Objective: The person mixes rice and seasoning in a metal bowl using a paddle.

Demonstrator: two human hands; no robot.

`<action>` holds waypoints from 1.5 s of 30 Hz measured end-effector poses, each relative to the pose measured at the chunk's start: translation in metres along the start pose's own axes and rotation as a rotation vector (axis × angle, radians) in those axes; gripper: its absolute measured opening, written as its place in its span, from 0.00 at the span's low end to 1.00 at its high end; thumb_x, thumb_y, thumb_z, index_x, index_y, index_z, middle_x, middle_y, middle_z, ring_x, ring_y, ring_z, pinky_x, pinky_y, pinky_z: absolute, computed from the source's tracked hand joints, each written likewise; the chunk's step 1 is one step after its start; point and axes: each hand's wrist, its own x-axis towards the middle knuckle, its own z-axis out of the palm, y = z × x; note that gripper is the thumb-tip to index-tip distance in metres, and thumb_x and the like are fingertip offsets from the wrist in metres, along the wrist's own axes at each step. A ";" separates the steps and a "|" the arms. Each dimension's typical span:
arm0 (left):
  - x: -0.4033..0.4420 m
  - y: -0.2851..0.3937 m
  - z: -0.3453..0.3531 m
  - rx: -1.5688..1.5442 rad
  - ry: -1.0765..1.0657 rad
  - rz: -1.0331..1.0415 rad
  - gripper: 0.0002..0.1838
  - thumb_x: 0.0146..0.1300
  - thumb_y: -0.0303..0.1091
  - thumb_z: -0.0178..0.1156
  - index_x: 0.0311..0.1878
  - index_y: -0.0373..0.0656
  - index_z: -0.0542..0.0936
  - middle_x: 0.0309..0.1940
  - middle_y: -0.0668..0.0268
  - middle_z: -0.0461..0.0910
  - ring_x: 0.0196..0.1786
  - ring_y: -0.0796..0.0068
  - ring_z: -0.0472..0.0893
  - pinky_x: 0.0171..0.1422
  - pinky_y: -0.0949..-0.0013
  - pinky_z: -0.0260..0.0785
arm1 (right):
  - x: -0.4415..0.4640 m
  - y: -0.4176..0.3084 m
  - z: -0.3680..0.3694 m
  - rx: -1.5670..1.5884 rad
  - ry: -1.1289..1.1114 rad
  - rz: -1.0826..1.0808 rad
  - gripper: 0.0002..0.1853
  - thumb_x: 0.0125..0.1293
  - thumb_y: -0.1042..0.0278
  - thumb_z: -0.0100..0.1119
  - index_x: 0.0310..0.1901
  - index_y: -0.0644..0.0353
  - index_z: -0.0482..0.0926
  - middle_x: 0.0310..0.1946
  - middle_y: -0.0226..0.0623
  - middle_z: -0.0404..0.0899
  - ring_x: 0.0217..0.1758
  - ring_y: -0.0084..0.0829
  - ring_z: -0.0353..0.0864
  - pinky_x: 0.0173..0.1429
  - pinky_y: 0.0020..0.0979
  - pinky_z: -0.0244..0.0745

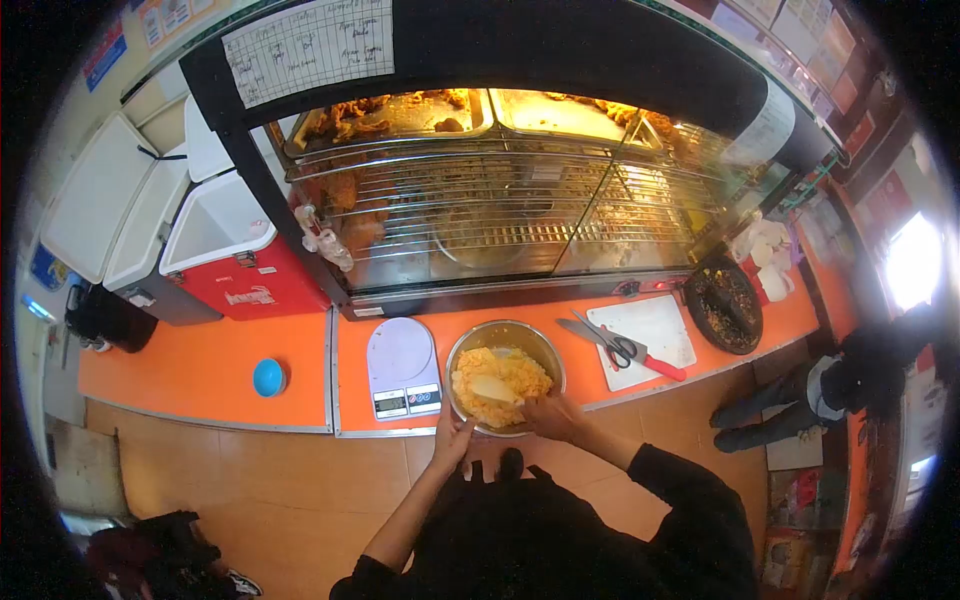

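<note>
A steel mixing bowl (552, 350) stands on the orange counter in front of me, holding a yellow-orange, crumbly food (520, 367) that looks like rice. My left hand (455, 438) grips the bowl's rim at its near left side. In my right hand (552, 416), closed at the bowl's near right edge, is a pale paddle (490, 388) whose flat blade lies on the food. Its handle is hidden by my fingers. Just left of the bowl sits a kitchen scale (401, 355).
A white cutting board (665, 335) to the right carries scissors (620, 348) and a red-handled knife (662, 368). Beyond is a dark stone mortar (735, 335). A glass food warmer (480, 290) spans the back. Left are a blue bowl (269, 378) and a red cooler (245, 290). Another person (800, 395) stands far right.
</note>
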 end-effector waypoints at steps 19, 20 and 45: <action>0.001 0.000 -0.005 0.231 -0.057 0.007 0.38 0.63 0.20 0.47 0.72 0.46 0.40 0.58 0.53 0.68 0.42 0.68 0.80 0.36 0.70 0.80 | 0.074 0.030 0.019 0.000 -0.459 0.567 0.10 0.53 0.61 0.56 0.27 0.57 0.82 0.25 0.45 0.82 0.29 0.37 0.83 0.29 0.40 0.75; -0.004 0.010 0.003 0.146 -0.038 -0.003 0.37 0.64 0.25 0.49 0.72 0.46 0.43 0.58 0.55 0.68 0.44 0.68 0.79 0.35 0.70 0.80 | 0.082 0.037 0.010 0.056 -0.415 0.588 0.12 0.55 0.60 0.53 0.27 0.60 0.81 0.25 0.48 0.81 0.30 0.38 0.83 0.33 0.42 0.75; 0.056 0.053 -0.021 0.345 -0.083 -0.148 0.36 0.53 0.20 0.52 0.68 0.42 0.57 0.38 0.62 0.78 0.25 0.76 0.78 0.31 0.74 0.75 | 0.038 0.080 0.046 -0.246 -0.048 0.333 0.11 0.59 0.62 0.52 0.23 0.54 0.80 0.22 0.40 0.81 0.26 0.36 0.82 0.27 0.36 0.73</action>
